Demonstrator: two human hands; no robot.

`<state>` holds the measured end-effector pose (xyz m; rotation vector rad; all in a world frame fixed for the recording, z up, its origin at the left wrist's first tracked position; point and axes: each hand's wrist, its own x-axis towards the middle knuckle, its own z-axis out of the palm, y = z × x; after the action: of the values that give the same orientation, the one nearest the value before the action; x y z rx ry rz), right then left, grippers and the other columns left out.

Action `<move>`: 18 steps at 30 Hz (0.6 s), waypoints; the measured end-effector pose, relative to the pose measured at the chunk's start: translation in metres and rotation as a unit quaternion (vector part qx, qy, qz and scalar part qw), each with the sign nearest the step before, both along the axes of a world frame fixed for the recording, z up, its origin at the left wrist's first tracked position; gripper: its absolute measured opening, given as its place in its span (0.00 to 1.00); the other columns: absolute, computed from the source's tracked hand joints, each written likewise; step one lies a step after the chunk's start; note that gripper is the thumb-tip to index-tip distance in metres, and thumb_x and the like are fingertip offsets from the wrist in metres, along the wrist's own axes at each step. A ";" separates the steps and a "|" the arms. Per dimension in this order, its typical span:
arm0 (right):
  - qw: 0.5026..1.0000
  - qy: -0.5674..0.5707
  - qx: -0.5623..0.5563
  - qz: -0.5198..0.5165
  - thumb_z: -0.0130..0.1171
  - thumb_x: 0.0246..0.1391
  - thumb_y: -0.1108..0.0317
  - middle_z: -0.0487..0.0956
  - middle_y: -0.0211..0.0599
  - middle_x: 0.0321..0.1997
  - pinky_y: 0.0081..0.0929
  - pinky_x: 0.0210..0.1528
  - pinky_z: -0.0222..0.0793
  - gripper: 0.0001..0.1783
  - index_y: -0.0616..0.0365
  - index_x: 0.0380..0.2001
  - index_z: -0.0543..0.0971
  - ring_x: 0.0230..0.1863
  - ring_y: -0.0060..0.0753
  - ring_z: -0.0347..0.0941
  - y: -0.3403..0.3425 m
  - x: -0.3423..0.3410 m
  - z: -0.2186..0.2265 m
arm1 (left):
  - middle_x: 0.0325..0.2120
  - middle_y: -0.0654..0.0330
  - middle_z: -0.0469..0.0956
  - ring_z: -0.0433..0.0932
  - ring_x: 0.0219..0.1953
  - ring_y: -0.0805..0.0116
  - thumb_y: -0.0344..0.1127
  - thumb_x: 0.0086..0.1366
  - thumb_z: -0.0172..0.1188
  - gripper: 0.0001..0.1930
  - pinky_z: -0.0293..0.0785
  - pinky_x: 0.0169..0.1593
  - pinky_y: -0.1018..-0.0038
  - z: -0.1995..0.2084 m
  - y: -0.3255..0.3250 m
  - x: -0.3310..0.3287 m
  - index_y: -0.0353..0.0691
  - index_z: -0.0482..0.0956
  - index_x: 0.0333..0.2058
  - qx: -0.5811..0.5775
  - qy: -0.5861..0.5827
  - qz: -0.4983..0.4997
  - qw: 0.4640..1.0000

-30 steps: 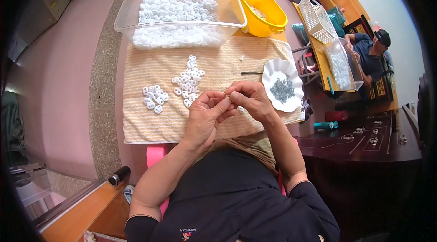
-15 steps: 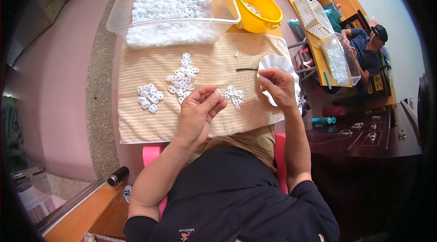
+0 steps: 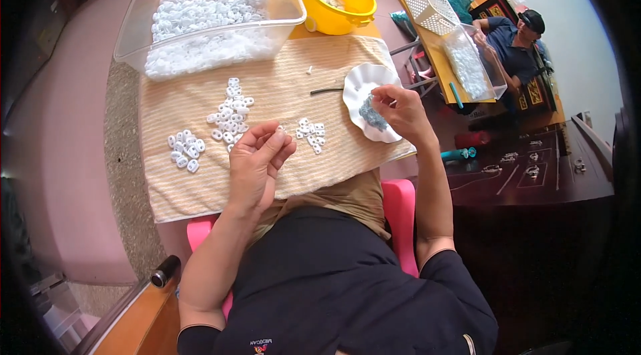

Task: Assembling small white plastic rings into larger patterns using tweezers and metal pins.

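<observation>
Hands: apart. L hand point(image 3: 255, 160), just L of frame ctr, above towel point(image 3: 183, 188): thumb & index tips closed on a small pale pc point(image 3: 281, 129), mostly hidden by the fingers. R hand point(image 3: 405, 113), R of ctr, over dish point(image 3: 355, 79): thumb & fingers bunched at the grey bits point(image 3: 370, 116); from here I can't tell if any are gripped. Dish: white, wavy rim, R side of towel. Black stick point(image 3: 325, 91): on towel, R end at dish rim. White peg point(image 3: 309, 70): on towel, above stick.

White links, 2 holes ea., 3 piles on towel: L pile point(image 3: 186, 149), compact; mid pile point(image 3: 232, 115), elongated, lower end partly behind L hand; R pile point(image 3: 312, 133), btwn hands.

Upper L of frame: clear bin point(image 3: 294, 22), part-filled w/ white pcs point(image 3: 208, 11). Upper ctr: yellow tub point(image 3: 334, 23), R of bin, pale contents. Upper R: co-worker point(image 3: 509, 45), dark top & cap, at bench point(image 3: 435, 55) w/ white crate point(image 3: 426, 5).
</observation>
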<state>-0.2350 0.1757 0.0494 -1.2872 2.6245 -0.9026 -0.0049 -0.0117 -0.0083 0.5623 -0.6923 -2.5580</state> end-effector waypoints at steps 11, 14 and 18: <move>0.993 0.103 0.049 0.006 0.61 0.47 0.74 0.80 0.43 0.27 0.27 0.33 0.72 0.11 0.62 0.36 0.80 0.28 0.36 0.79 -0.014 -0.007 -0.007 | 0.31 0.59 0.79 0.80 0.33 0.71 0.23 0.62 0.58 0.08 0.81 0.40 0.77 -0.004 0.003 0.000 0.36 0.75 0.40 -0.007 -0.005 -0.010 1.000; 0.992 0.109 0.063 -0.003 0.59 0.47 0.72 0.81 0.43 0.29 0.33 0.38 0.73 0.10 0.59 0.36 0.80 0.33 0.42 0.79 -0.022 -0.018 -0.009 | 0.30 0.59 0.79 0.80 0.33 0.71 0.23 0.62 0.58 0.08 0.82 0.40 0.77 -0.004 0.002 -0.001 0.36 0.75 0.40 -0.010 -0.001 -0.017 1.000; 0.988 0.111 0.104 0.004 0.55 0.48 0.70 0.81 0.43 0.31 0.39 0.42 0.71 0.10 0.56 0.35 0.81 0.37 0.47 0.78 -0.034 -0.024 -0.012 | 0.30 0.59 0.79 0.80 0.33 0.71 0.23 0.62 0.58 0.08 0.81 0.40 0.77 -0.002 0.002 -0.001 0.36 0.75 0.40 -0.005 -0.006 -0.012 1.000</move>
<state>-0.2594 0.1414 0.0379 -1.4146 2.7846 -0.4904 -0.0054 -0.0092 -0.0107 0.5696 -0.7203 -2.5736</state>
